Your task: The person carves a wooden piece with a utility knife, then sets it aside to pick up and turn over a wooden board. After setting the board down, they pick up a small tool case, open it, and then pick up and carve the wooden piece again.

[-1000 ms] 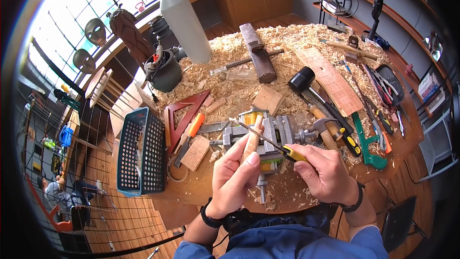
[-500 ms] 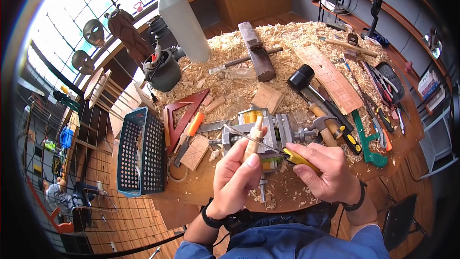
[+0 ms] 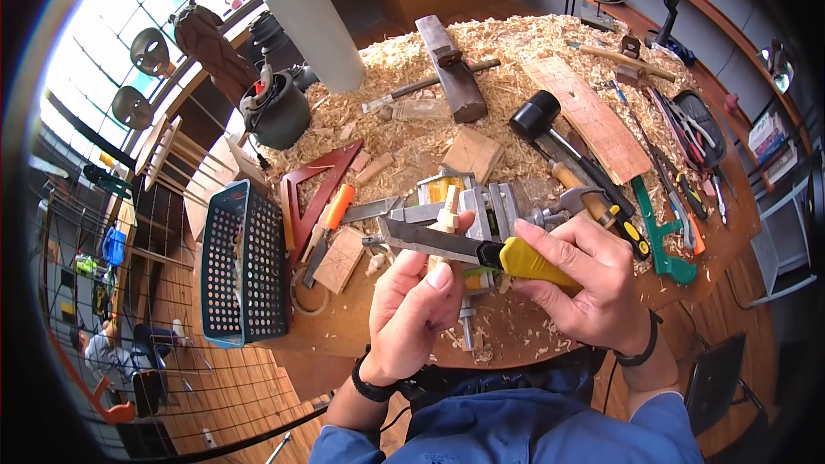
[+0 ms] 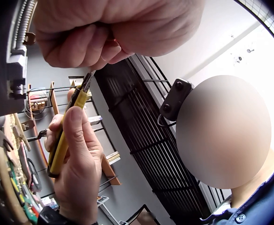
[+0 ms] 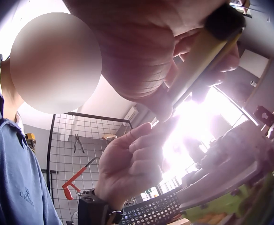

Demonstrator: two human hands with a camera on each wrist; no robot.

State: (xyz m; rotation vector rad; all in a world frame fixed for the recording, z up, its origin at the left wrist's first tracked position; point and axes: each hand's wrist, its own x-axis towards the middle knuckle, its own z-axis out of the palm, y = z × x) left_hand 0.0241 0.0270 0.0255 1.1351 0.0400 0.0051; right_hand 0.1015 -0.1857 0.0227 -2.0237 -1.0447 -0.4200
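Note:
Between left thumb and fingers, my left hand (image 3: 412,314) pinches a small carved wooden piece (image 3: 448,218), its narrow notched end pointing up. My right hand (image 3: 597,288) grips a yellow-and-black utility knife (image 3: 534,263). The long blade (image 3: 430,241) stretches leftward across the wooden piece, just above the left fingertips, its flat side facing the head view. In the left wrist view, the knife's handle (image 4: 64,136) lies under the right thumb. Below and behind both hands stands a metal vise (image 3: 497,210); the hands partly cover it.
Left of the hands are a perforated basket (image 3: 245,266), a red triangle square (image 3: 322,189), an orange-handled tool (image 3: 339,208) and a wood block (image 3: 340,259). Rightward lie a black mallet (image 3: 534,113), a hammer (image 3: 587,199) and a green-handled saw (image 3: 666,253). Shavings (image 3: 387,142) cover much of the bench.
The knife has turned from nearly edge-on to show its broad blade, which now crosses the wooden piece. Both hands keep their holds. The head view has shifted slightly, moving the bench up and left.

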